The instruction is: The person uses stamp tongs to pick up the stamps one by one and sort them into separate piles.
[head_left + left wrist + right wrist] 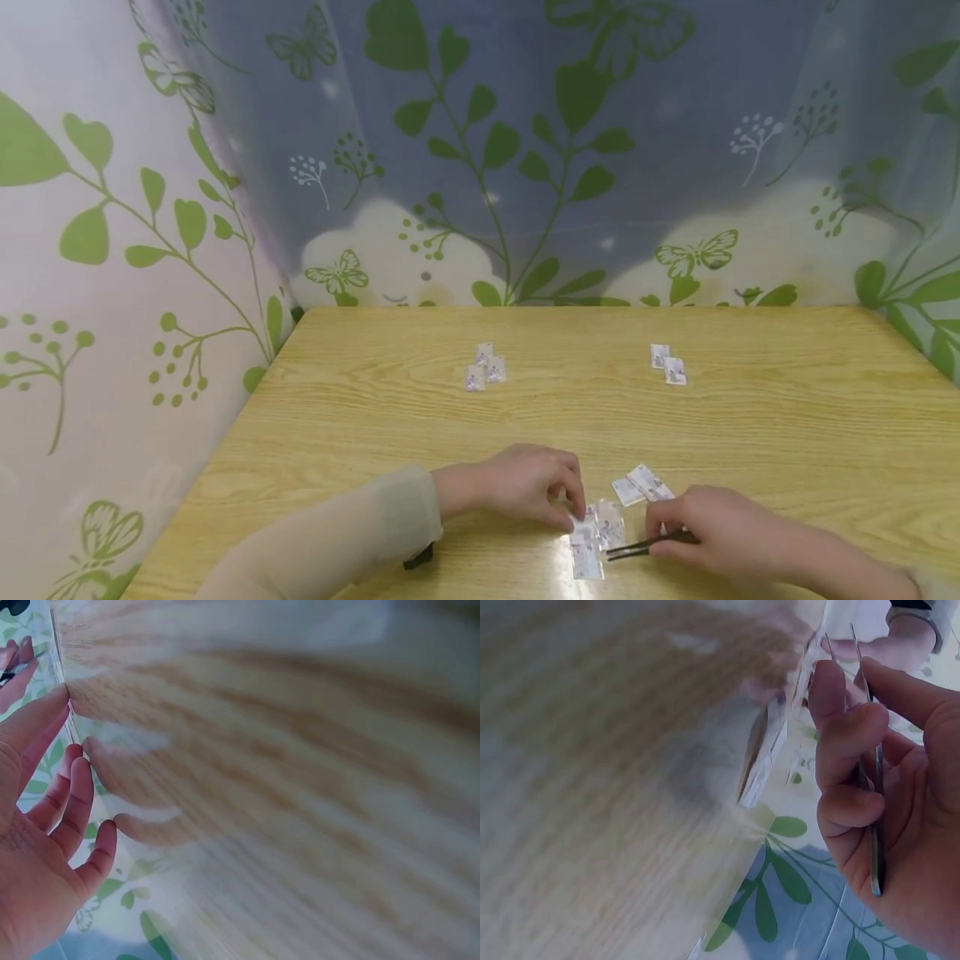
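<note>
My left hand touches the left side of a small group of clear printed packets near the front of the table. In the left wrist view, the fingertips rest on the shiny tabletop. Dark metal tweezers are gripped in my right hand. Their two tips point left, parted, beside the lower right of those packets. Just behind the right hand lie more small packets, partly hidden by its fingers. One packet shows edge-on in the right wrist view.
Farther back on the wooden table sit a cluster of three packets and a pair of packets to the right. Patterned cloth hangs behind and left of the table. A black object shows under the left forearm.
</note>
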`<state>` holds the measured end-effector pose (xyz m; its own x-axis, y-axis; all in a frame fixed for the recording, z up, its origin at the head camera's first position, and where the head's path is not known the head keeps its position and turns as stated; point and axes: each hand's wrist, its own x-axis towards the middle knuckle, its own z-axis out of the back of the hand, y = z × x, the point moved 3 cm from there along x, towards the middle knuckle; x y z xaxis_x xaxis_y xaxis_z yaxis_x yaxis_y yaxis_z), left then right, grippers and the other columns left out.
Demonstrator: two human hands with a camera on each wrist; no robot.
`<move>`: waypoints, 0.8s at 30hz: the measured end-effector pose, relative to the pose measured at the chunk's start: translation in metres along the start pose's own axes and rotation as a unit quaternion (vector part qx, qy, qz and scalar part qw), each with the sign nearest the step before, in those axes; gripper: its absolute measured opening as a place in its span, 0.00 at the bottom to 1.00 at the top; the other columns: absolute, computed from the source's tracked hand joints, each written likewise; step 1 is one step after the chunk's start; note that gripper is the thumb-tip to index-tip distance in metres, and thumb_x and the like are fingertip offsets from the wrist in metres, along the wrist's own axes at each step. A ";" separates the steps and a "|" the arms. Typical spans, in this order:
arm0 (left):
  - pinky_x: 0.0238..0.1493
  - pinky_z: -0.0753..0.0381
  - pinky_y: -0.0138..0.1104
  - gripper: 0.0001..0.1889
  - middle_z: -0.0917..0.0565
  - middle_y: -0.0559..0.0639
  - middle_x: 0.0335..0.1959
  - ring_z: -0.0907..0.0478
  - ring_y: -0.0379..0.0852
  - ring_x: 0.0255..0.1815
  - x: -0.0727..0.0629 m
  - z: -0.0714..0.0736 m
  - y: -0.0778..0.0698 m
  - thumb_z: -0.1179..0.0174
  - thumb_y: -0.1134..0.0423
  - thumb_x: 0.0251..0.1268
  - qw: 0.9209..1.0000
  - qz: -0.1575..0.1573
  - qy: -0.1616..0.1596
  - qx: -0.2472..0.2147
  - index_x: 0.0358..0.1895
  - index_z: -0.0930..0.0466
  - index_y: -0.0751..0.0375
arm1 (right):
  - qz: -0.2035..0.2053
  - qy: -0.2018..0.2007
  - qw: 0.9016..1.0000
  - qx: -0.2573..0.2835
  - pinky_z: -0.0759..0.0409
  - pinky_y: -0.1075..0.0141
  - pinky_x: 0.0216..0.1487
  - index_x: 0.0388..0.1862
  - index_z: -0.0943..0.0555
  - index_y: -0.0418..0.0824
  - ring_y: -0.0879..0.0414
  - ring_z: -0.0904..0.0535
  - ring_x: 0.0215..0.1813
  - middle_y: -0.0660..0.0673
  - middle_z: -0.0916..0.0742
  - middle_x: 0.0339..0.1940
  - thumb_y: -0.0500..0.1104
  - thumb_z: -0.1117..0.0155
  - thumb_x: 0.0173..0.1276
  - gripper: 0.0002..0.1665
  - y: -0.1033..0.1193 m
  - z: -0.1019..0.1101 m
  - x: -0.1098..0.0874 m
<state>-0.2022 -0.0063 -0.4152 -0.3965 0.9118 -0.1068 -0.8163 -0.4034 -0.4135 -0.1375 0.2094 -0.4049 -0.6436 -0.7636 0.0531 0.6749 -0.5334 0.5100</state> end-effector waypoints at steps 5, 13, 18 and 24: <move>0.33 0.33 0.20 0.07 0.26 0.30 0.36 0.32 0.26 0.32 0.000 0.000 0.000 0.31 0.53 0.58 1.000 0.001 0.001 0.002 0.39 0.14 0.42 | 0.022 -0.006 1.000 -0.003 0.34 0.74 0.24 0.30 0.24 0.57 0.73 0.34 0.25 0.69 0.27 0.25 0.50 0.37 0.70 0.07 0.004 -0.003 -0.002; 0.33 0.33 0.20 0.07 0.26 0.30 0.35 0.32 0.25 0.32 0.001 0.000 0.001 0.30 0.53 0.57 1.000 0.001 -0.001 0.008 0.38 0.14 0.42 | 0.035 -0.012 0.999 0.016 0.32 0.74 0.27 0.30 0.24 0.57 0.73 0.33 0.27 0.69 0.26 0.26 0.49 0.39 0.71 0.08 0.005 -0.008 0.005; 0.33 0.33 0.20 0.07 0.26 0.30 0.36 0.32 0.25 0.32 0.001 0.000 0.000 0.30 0.53 0.57 1.000 0.003 -0.001 0.010 0.38 0.14 0.42 | 0.030 -0.016 0.999 0.018 0.32 0.74 0.26 0.31 0.23 0.58 0.73 0.33 0.26 0.69 0.26 0.26 0.49 0.39 0.71 0.07 0.005 -0.009 0.007; 0.33 0.34 0.20 0.06 0.26 0.30 0.36 0.32 0.25 0.31 0.001 0.000 0.000 0.30 0.53 0.57 1.000 0.004 -0.001 0.015 0.38 0.14 0.42 | 0.008 -0.007 0.999 0.035 0.33 0.74 0.24 0.33 0.22 0.57 0.74 0.36 0.24 0.69 0.26 0.23 0.49 0.40 0.72 0.05 0.002 -0.009 0.008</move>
<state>-0.2023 -0.0053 -0.4150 -0.4042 0.9083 -0.1082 -0.8256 -0.4132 -0.3844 -0.1379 0.1987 -0.4115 -0.6376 -0.7669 0.0731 0.6591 -0.4939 0.5671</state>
